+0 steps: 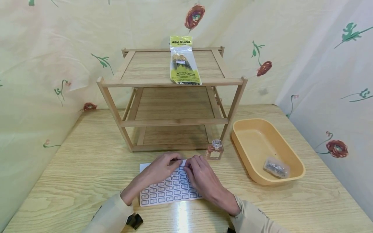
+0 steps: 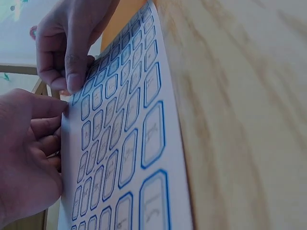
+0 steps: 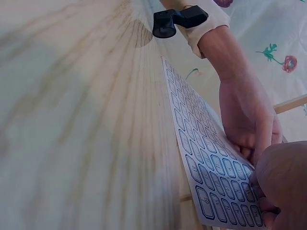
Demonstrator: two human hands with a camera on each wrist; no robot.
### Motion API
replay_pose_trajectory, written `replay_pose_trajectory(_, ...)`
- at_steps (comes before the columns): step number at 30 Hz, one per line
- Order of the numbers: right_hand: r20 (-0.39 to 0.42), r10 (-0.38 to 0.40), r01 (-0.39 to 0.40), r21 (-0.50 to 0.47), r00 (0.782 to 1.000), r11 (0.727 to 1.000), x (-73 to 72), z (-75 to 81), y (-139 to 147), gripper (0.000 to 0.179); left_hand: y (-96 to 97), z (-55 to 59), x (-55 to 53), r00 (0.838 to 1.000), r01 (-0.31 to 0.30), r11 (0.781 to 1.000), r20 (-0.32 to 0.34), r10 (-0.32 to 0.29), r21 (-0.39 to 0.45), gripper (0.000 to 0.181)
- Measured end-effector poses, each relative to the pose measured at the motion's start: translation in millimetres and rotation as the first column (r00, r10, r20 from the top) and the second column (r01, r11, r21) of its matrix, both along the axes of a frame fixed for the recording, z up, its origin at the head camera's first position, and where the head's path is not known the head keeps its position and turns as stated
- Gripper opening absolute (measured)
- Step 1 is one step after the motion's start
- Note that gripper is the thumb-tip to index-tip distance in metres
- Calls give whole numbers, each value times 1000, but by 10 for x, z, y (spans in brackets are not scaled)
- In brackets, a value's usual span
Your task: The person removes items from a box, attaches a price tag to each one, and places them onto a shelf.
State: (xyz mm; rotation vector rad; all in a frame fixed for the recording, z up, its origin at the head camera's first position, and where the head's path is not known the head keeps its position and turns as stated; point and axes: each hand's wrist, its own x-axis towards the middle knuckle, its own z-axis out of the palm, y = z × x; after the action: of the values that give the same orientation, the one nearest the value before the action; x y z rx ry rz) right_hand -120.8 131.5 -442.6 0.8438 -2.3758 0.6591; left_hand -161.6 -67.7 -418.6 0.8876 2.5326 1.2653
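Sheet: a white label sheet (image 1: pixel 170 191) lies flat on the table (image 1: pixel 73 168), just in front of the person, rows of small bordered labels across it.
Long axis: runs left to right across the person; the far long edge sits under both hands.
Left hand (image 1: pixel 158 170): fingers curled onto the sheet's far edge, left of centre; in the left wrist view the fingertips (image 2: pixel 53 143) press on the sheet's margin. It seems to pin the sheet; a true pinch cannot be told.
Right hand (image 1: pixel 201 176): fingers bent down at the same far edge, thumb and forefinger (image 2: pixel 72 72) together on a label in the far rows, as if picking at it. Whether a label has lifted is too small to tell.
Key relation: the two hands meet fingertip to fingertip at the middle of the far edge; the worked label lies directly under the right fingertips, so the right hand is nearer, the left just beside.
Nearby: small glass bottle (image 1: pixel 215 150) just right of the hands, apart from the sheet.
Beyond: wooden rack (image 1: pixel 172 123) behind; brush pack (image 1: pixel 183 61) on its top shelf.
Right side: tan tray (image 1: pixel 291 155) holding a small bag (image 1: pixel 276 167).
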Motion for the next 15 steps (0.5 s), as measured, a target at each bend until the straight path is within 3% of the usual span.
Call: replay_pose_trajectory(15, 49, 65, -63, -36, 997, 997, 22, -10, 9, 6, -26, -3, -43, 996, 0, 999, -89, -2, -33, 13)
